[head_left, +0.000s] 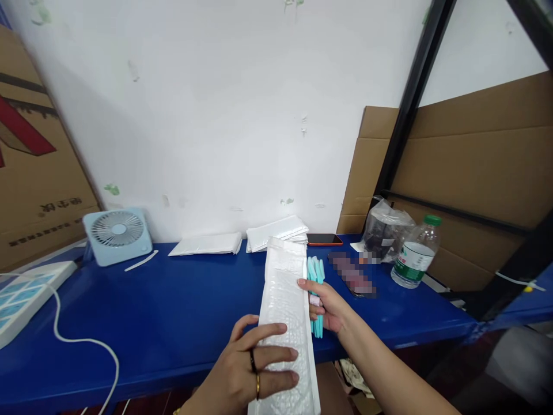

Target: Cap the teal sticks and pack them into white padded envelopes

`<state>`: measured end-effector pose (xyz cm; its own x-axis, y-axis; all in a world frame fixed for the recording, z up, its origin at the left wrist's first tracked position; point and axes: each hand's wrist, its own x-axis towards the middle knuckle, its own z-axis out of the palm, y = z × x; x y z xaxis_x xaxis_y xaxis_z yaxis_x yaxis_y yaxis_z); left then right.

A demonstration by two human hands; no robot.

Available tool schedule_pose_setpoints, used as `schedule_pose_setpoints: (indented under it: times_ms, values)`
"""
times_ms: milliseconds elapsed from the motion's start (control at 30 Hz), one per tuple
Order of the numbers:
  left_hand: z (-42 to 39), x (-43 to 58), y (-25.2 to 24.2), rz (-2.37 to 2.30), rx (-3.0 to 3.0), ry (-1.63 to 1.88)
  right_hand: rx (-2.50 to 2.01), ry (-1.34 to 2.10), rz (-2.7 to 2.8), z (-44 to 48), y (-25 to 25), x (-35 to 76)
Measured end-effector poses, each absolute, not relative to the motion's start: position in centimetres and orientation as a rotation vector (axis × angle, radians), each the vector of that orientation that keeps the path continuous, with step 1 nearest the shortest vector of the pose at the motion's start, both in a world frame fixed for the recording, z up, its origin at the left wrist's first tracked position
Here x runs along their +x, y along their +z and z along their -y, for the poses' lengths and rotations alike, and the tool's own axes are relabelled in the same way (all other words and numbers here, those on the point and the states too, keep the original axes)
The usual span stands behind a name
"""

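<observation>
A long white padded bubble mailer (287,300) stands tilted in front of me, its top near the table's back and its lower end beyond the front edge. Across its lower left part lie the spread fingers of my left hand (250,366), with rings on them; the thumb is at the left edge. My right hand (328,305) pinches the right edge, thumb on the front face and other fingers partly hidden behind it. One finger has a pale pink wrap. Several slim teal pieces (317,268) show right behind those fingers; whether the fingers hold them I cannot tell.
On the blue table (194,311), folded white mailers (276,230) lie along the wall. A light blue fan (118,233), white cable (82,340) and white tray (34,294) are left. Right are a phone (325,239), blurred flat object (352,274), bagged dark item (382,233) and bottle (415,253).
</observation>
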<state>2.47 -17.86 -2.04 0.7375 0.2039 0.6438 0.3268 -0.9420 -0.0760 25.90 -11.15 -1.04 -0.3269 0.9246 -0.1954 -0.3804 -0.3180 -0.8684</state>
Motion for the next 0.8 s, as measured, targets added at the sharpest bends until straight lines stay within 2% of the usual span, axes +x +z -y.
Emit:
schedule_pose_setpoints:
  times_ms: [67, 200, 233, 300, 367, 467, 600, 800]
  values:
    - [17.4, 2.4, -2.6, 0.669, -2.816, -1.238, -0.875, 1.716, 0.962, 11.6, -0.7, 25.8]
    - [15.3, 2.3, -1.9, 1.498, -2.679, -2.205, -0.804, 1.550, 0.987, 11.0, 0.4, 25.6]
    - [14.7, 2.6, -1.2, 1.663, -2.657, -2.250, -0.786, 1.481, 0.947, 10.6, 0.6, 25.4]
    - [13.7, 3.6, 0.4, 1.811, -2.573, -1.971, -0.758, 1.330, 0.828, 9.8, 0.8, 24.5]
    - [12.8, 5.1, 1.9, 1.709, -2.485, -1.544, -0.767, 1.243, 0.722, 9.2, 0.7, 23.2]
    - [11.7, 7.6, 3.1, 1.631, -2.372, -1.199, -0.820, 1.233, 0.703, 9.4, 0.2, 21.5]
    - [10.8, 9.1, 2.6, 1.726, -2.431, -0.975, -0.810, 1.200, 0.796, 10.6, -0.5, 20.6]
    - [9.8, 8.5, 2.2, 1.893, -2.475, -0.876, -0.775, 1.193, 0.862, 11.4, -1.0, 21.2]
